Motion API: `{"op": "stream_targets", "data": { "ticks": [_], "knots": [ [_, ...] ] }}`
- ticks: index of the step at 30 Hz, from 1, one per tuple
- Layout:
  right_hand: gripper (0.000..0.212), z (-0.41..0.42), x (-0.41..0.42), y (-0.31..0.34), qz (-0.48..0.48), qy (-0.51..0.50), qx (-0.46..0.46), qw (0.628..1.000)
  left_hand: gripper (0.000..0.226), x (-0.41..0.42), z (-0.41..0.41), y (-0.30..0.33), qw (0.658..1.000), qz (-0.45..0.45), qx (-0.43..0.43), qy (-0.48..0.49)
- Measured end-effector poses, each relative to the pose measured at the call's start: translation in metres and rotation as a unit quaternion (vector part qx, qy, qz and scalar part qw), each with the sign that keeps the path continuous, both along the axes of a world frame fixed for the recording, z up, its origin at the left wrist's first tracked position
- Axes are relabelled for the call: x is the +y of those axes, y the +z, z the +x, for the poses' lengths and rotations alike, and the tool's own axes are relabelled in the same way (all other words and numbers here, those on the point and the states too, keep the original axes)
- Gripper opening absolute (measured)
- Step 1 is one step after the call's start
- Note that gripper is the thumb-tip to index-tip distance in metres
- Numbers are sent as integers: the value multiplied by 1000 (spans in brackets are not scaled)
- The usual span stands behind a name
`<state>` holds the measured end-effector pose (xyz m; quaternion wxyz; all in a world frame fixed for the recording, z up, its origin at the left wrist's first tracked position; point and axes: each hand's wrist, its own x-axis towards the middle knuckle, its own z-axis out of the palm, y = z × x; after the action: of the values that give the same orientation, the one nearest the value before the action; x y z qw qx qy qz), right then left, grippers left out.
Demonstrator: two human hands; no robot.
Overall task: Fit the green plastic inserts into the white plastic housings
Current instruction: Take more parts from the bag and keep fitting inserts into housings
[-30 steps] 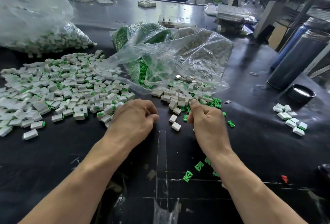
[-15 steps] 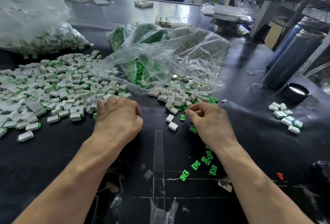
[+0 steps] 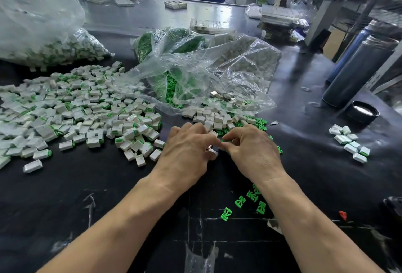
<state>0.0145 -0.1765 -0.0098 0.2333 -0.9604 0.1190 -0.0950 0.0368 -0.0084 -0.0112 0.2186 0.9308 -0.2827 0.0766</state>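
My left hand and my right hand meet fingertip to fingertip at the middle of the black table. The left fingers curl around a white housing, mostly hidden under them. Against it, my right thumb and forefinger pinch a green insert, of which only a sliver shows. Just beyond the hands lie loose white housings and green inserts. A few more green inserts lie beside my right forearm.
A wide pile of housings with green ends covers the left of the table. An open clear bag holding green inserts lies behind the hands, another full bag at back left. Right: a small group of housings, a black lid, tall bottles.
My left hand has moved right from the edge of the pile to meet my right hand. The two loose housings that lay between the hands are now covered or taken up.
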Motion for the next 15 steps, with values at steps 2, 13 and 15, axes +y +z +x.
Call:
{"op": "stream_targets", "data": {
  "ticks": [2, 13, 15],
  "knots": [
    [17, 0, 0, 0, -4, 1, -2, 1000, 8, 0, 0, 0, 1000, -6, 4, 2],
    [20, -4, 3, 4, -12, 8, -5, 1000, 17, 4, -8, 2, 997, -77, -4, 10],
    [22, -4, 3, 4, -21, 10, -12, 1000, 17, 4, -9, 5, 992, -126, -2, 22]
  ]
}}
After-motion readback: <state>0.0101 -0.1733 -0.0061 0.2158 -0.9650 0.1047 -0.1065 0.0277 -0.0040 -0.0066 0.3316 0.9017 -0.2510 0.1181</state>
